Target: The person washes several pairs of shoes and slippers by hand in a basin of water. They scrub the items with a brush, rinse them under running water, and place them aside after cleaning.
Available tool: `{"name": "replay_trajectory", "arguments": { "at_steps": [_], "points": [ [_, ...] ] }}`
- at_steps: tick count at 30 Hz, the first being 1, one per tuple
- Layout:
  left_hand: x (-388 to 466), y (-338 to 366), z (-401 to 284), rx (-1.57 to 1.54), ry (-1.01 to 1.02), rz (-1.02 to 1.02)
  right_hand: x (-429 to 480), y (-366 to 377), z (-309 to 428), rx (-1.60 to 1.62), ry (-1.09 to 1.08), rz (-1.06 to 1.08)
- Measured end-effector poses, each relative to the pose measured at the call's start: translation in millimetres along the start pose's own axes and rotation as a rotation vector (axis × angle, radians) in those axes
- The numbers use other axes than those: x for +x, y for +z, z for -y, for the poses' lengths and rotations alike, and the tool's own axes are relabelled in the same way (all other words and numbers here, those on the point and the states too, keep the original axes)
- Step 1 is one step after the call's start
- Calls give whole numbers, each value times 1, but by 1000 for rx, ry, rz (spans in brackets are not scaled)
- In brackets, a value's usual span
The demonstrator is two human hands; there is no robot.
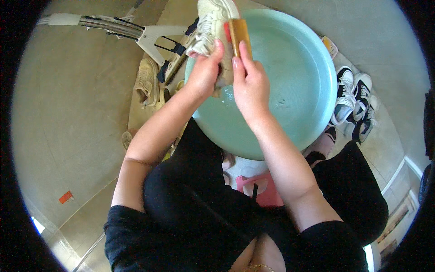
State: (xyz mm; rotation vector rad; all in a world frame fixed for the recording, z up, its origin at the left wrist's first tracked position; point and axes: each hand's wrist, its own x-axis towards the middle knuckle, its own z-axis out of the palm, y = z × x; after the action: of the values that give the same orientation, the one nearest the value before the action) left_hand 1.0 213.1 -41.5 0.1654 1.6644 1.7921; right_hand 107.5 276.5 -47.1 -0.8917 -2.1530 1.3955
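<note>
A cream lace-up sneaker (214,23) is held up over the far left rim of a light-blue plastic basin (326,78). My left hand (205,73) grips it around the heel and ankle opening, the thumb pressing on its side. In my right hand (250,81) is a wooden-backed scrub brush (240,37), and red bristles show on its left side. The brush lies against or very close to the side of the sole; exact contact is hard to tell. Cloudy water (275,98) fills the basin below both hands.
Left of the basin stand a squeeze mop (153,42) and a cream sneaker (146,81), with more shoes partly hidden behind my arm. Black-and-white sneakers (346,91) sit close by the right rim. A pink plastic object (268,190) is between my legs. Walls rise on both sides.
</note>
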Motion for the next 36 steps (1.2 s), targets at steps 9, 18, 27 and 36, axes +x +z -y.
{"name": "replay_trajectory", "arguments": {
  "at_steps": [9,18,27,36],
  "points": [
    [-17,-76,-68,-139,61,82,-42,-65,-91,-314,268,80],
    [-122,-234,-103,561,-124,-164,-40,-45,-79,-42,231,205],
    [-154,-444,16,1121,-149,-689,-61,-11,-106,-11,214,353],
    [-75,-493,95,1347,-357,-648,-42,-9,-112,-39,264,368]
  ]
}}
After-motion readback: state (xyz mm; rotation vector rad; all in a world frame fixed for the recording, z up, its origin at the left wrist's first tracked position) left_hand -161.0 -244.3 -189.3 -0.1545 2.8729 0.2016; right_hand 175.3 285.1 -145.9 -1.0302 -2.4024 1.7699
